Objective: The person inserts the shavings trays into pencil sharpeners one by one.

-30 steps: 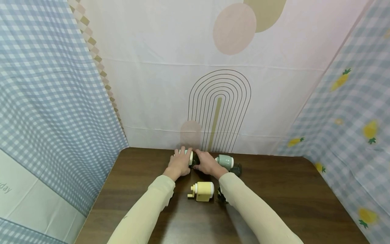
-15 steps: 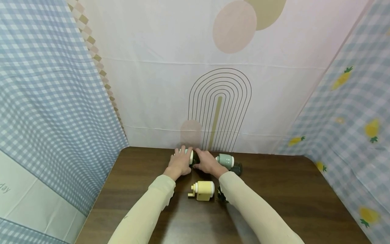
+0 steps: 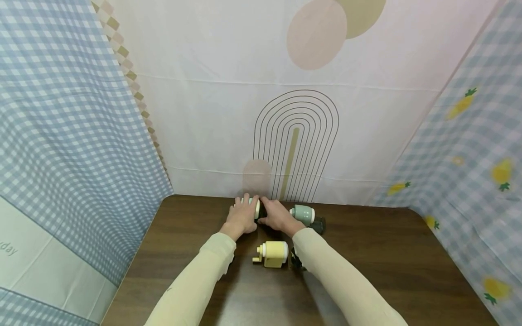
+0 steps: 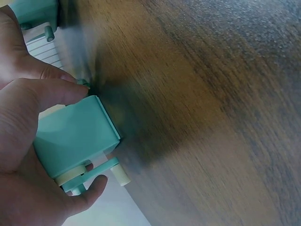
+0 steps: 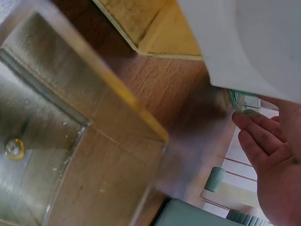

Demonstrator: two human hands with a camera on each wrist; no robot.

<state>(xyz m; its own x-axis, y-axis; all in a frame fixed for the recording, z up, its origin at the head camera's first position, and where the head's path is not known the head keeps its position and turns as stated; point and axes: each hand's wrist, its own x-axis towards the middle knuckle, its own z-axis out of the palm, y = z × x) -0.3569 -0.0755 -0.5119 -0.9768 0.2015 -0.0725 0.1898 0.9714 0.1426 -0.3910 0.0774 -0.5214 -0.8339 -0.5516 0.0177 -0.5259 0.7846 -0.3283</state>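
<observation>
My left hand (image 3: 240,219) grips a mint-green crank pencil sharpener (image 4: 77,134) near the table's back edge. Its thumb lies along one end and a finger curls by the crank (image 4: 101,170) at the other. My right hand (image 3: 277,217) is close against the sharpener's right end. At its fingertips, in the right wrist view, is a clear green-tinted shavings drawer (image 5: 244,101), mostly hidden by the hand. A yellow crank sharpener (image 3: 275,253) stands nearer the body, between the forearms. Behind the right wrist lies a grey-green crank sharpener (image 3: 303,214).
Beside the yellow sharpener sits a clear drawer (image 5: 94,155) with a yellow edge, partly covered by the right sleeve in the head view. A dark clear drawer (image 3: 318,225) lies by the grey-green sharpener. A patterned cloth (image 3: 204,136) hangs right behind the wooden table (image 3: 175,253).
Both hands keep their places at the mint-green sharpener. The head view has tilted very slightly; the other sharpeners have not moved on the table.
</observation>
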